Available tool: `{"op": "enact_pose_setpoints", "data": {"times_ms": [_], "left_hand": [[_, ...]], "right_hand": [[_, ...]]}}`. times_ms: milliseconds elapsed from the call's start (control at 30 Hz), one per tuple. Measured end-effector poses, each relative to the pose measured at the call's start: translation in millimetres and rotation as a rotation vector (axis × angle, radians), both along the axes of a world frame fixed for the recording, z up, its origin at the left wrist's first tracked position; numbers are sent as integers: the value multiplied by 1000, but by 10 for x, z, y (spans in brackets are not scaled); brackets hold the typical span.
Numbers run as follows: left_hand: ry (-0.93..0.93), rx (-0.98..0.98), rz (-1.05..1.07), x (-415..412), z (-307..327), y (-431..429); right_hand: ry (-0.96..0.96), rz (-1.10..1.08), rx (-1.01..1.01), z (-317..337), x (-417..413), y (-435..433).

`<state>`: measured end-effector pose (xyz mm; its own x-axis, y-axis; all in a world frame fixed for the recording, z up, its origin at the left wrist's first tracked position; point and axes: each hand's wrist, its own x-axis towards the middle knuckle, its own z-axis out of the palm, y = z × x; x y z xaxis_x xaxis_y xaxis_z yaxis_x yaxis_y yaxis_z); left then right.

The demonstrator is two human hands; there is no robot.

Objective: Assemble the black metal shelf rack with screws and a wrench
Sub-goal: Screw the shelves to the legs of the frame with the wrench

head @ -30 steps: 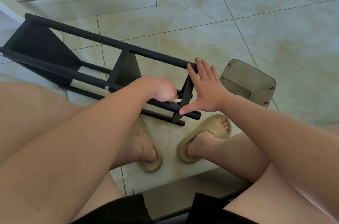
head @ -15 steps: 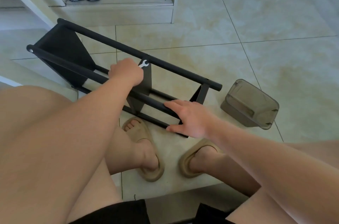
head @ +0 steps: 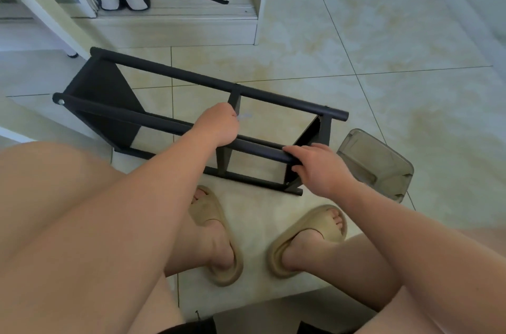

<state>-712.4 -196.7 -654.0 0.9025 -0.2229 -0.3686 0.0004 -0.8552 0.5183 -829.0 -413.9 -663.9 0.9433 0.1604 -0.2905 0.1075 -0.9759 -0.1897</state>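
**A stiff, light frame, best held by its tubes**

The rack (head: 191, 79) lies on its side on the floor (head: 383, 46). Our right hand (head: 320, 166) has its fingers curled round the rack's near tube. At the rack's middle, our left hand (head: 219, 125) pinches a small, blurred wrench (head: 244, 116). We judge the metal rigid, smooth and light.

rack (head: 191, 76): we see black metal, matt and smooth along its tubes
wrench (head: 244, 116): pale, too blurred for us to judge its sheen
floor (head: 383, 46): we see glossy, smooth tiles
bin (head: 375, 166): smoky translucent plastic, smooth
slippers (head: 315, 221): matt, foam-like
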Motion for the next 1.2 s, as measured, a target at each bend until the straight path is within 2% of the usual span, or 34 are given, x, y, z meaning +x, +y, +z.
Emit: {"op": "enact_pose_setpoints", "data": {"times_ms": [200, 333, 400, 467, 567, 667, 767, 867, 1033, 1133, 1200], "left_hand": [[64, -152, -123, -90, 2, -352], [77, -241, -69, -130, 9, -431], [42, -185, 0, -98, -7, -390], [2, -6, 63, -69, -44, -286], [84, 178, 46, -145, -91, -159], [139, 156, -47, -241, -132, -182], [144, 93, -90, -271, -136, -222], [169, 52, -150, -326, -129, -284], [208, 4, -222, -338, -117, -348], [227, 21, -232, -318, -116, -330], [243, 31, -244, -304, -117, -332]], "right_hand": [[29, -238, -115, -16, 49, -477], [-22, -189, -52, 4, 67, -374], [-45, -76, 32, 17, 71, -179], [-29, 3, 71, -8, 62, 15], [-43, -4, 59, -40, 57, 119], [4, -49, 40, 15, 87, 80], [102, -143, 83, 99, 127, 55], [216, -212, 40, 186, 168, 19], [327, -223, 13, 212, 226, -107], [182, -176, 81, 154, 224, -128], [49, -73, 47, 102, 236, -140]]}}
